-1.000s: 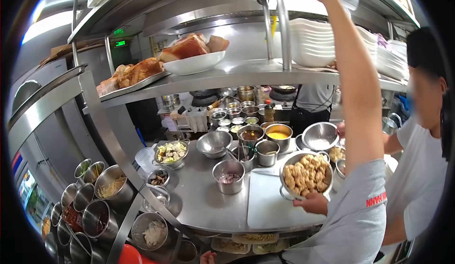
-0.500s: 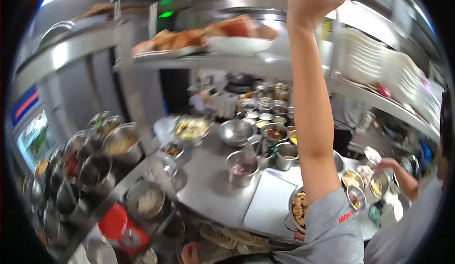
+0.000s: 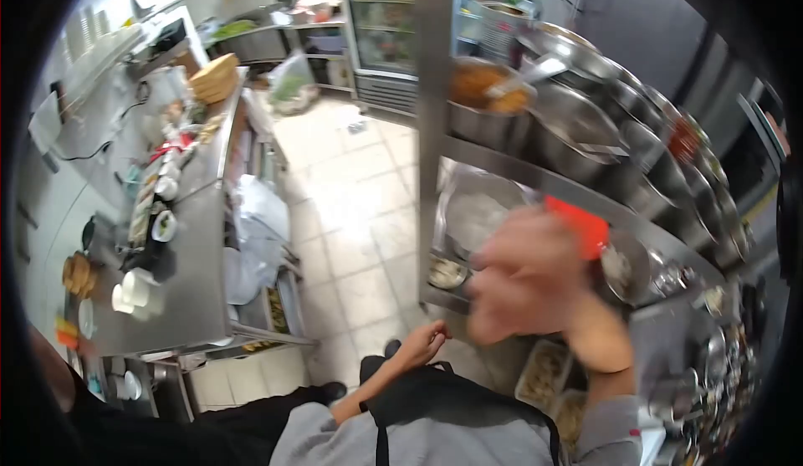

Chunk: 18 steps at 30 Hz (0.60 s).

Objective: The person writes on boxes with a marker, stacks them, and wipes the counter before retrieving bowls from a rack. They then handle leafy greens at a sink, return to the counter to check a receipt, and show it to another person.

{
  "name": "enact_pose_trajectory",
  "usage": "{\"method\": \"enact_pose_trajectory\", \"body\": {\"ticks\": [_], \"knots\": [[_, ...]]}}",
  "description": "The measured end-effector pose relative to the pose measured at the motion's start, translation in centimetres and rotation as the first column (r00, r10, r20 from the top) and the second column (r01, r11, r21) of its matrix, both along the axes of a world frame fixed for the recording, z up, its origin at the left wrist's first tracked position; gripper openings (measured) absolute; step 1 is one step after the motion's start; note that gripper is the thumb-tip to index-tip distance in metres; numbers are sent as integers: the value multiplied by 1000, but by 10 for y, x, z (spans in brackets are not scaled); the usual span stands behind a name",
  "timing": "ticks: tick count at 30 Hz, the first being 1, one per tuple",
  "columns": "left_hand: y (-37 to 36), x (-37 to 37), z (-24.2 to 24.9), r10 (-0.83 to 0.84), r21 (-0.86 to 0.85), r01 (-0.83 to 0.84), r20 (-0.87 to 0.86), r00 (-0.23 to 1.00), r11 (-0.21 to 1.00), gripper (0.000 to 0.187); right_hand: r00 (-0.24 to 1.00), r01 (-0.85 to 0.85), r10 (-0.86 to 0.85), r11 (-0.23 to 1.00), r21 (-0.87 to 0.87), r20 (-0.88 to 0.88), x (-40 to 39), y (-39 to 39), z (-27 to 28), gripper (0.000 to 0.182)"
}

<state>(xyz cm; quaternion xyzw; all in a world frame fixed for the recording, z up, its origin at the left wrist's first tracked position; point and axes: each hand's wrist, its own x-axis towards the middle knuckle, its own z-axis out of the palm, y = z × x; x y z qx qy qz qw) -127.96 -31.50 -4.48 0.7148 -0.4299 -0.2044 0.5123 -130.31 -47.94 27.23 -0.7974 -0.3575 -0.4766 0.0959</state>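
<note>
My left hand (image 3: 425,345) hangs in front of my black apron (image 3: 460,403), above the tiled floor. Its fingers are curled in, and nothing shows in them. My right hand (image 3: 529,275) is raised close to the camera and smeared by motion, so its fingers cannot be read. It hides part of the lower shelf. Behind it are a metal tray (image 3: 477,207) with pale white contents and a red-orange board or lid (image 3: 577,225). A small bowl of pale food (image 3: 446,273) stands to its left. I see neither hand clearly touching any of these.
Steel pots (image 3: 577,123) crowd the rack at right, beside an upright post (image 3: 433,131). A steel counter (image 3: 188,273) with white cups (image 3: 136,290) runs along the left. Tiled floor (image 3: 351,215) leads to a glass-door fridge (image 3: 385,31). Another person's arm (image 3: 52,374) shows at lower left.
My view has swung left, from the prep counter to the aisle and floor. My right arm has come down from its reach past the overhead shelf. More of my left arm is visible.
</note>
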Motion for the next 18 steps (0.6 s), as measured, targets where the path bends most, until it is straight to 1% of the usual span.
{"method": "enact_pose_trajectory", "body": {"ticks": [1, 3, 4, 5, 6, 7, 8, 9, 10, 11, 12, 13, 14, 15, 17, 18], "knots": [[14, 22, -15, 143, 84, -137, -69, 987, 987, 16, 986, -133, 108, 968, 212, 126, 47, 34, -30, 23], [52, 64, -30, 270, 116, -249, -238, 933, 961, 17, 958, -190, 253, 915, 356, -138, 120, 84, -88, 14], [68, 85, -10, 311, 182, -274, -219, 925, 944, 18, 898, -153, 304, 893, 423, -318, 158, 99, -125, 9], [84, 105, -18, 383, 97, -371, -226, 895, 924, 18, 798, -97, 357, 872, 480, -487, 195, 114, -171, 7], [95, 118, -7, 489, 88, -482, -190, 851, 872, 18, 669, 60, 301, 889, 454, -679, 222, 122, -226, 11], [104, 134, 10, 587, 73, -583, -139, 797, 809, 17, 505, 199, 247, 899, 390, -827, 245, 126, -284, 15], [113, 147, 22, 632, 32, -633, -125, 765, 773, 15, 371, 248, 103, 947, 205, -923, 255, 120, -342, 22], [125, 162, 6, 670, 28, -678, -189, 718, 734, 14, 354, 363, 24, 918, 161, -935, 257, 113, -411, 22], [131, 174, 6, 703, 35, -710, -186, 686, 703, 14, 213, 121, -230, 971, -208, -949, 257, 89, -448, 31], [135, 185, 7, 731, 47, -737, -181, 657, 674, 15, -114, 226, -345, 904, -363, -932, 258, 78, -463, 31], [137, 196, 7, 729, 58, -733, -180, 660, 678, 16, -166, 75, -462, 875, -478, -871, 255, 64, -464, 29], [135, 206, 6, 724, 70, -726, -186, 664, 684, 17, -286, 235, -439, 830, -506, -852, 253, 58, -459, 26], [130, 216, 5, 699, 96, -695, -181, 691, 712, 17, -327, 359, -386, 793, -491, -863, 255, 54, -459, 25], [125, 226, 7, 671, 121, -661, -184, 719, 741, 18, -270, 232, -459, 822, -520, -846, 260, 42, -492, 26], [115, 249, 17, 600, 327, -517, -256, 758, 791, 20, -346, 413, -382, 758, -504, -857, 270, 31, -493, 28], [113, 262, 6, 553, 288, -486, -239, 798, 825, 20, -377, 509, -342, 700, -501, -860, 280, 24, -517, 28]]}}
